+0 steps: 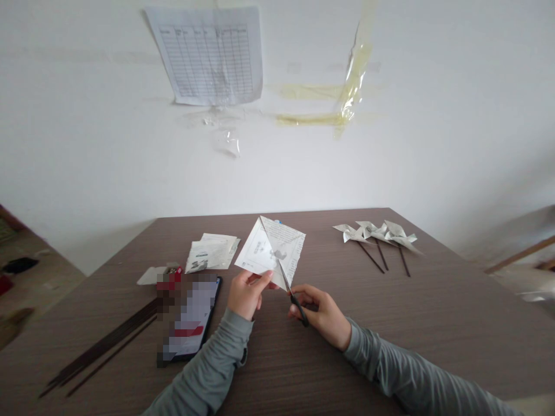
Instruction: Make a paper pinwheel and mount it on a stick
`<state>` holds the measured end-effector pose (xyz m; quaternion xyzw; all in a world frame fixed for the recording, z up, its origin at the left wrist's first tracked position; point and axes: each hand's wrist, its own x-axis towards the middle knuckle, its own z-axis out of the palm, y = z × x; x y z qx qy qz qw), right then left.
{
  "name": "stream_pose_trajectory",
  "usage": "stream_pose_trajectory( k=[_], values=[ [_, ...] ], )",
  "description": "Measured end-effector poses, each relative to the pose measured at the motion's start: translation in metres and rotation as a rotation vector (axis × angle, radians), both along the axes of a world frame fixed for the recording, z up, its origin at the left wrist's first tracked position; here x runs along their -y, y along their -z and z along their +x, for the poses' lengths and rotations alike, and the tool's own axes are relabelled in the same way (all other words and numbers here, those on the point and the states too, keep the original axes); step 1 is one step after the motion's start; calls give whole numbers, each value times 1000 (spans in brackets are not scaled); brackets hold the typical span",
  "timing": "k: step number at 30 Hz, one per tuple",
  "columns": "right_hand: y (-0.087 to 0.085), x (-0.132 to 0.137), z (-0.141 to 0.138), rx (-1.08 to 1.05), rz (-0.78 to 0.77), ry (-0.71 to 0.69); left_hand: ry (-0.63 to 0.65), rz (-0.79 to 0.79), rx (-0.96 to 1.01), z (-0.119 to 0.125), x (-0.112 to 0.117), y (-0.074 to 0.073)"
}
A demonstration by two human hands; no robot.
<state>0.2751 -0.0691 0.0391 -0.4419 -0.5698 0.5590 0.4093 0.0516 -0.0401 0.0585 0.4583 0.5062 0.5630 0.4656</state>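
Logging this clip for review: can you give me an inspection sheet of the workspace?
Surface: brown wood-grain table.
Job's things: printed white paper square, held up off the table; black-handled scissors cutting into its lower edge.
Clutter: stack of printed paper sheets; bundle of thin dark sticks; black phone; three finished paper pinwheels on sticks.
Grippers: left hand pinches the paper; right hand works the scissors.
Cables: nothing seen.
Surroundings: white wall with a taped table sheet and yellowed tape strips.
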Motion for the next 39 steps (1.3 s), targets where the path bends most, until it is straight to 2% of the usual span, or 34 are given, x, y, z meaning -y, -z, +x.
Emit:
stream_pose_trajectory(
  k=[7, 16, 24, 33, 39],
  values=[
    [-3, 1, -1, -9, -19, -2, -6, 16, 12, 5, 7, -5],
    [-5, 2, 0, 7, -15, -6, -1, 17, 17, 5, 7, -4],
    [2, -1, 0, -26, 5, -12, 2, 12, 19, 5, 7, -5],
    [5, -1, 1, -47, 6, -15, 12, 12, 30, 7, 9, -2],
    [6, -2, 1, -46, 6, -16, 47, 1, 28, 1, 1, 5]
  ],
)
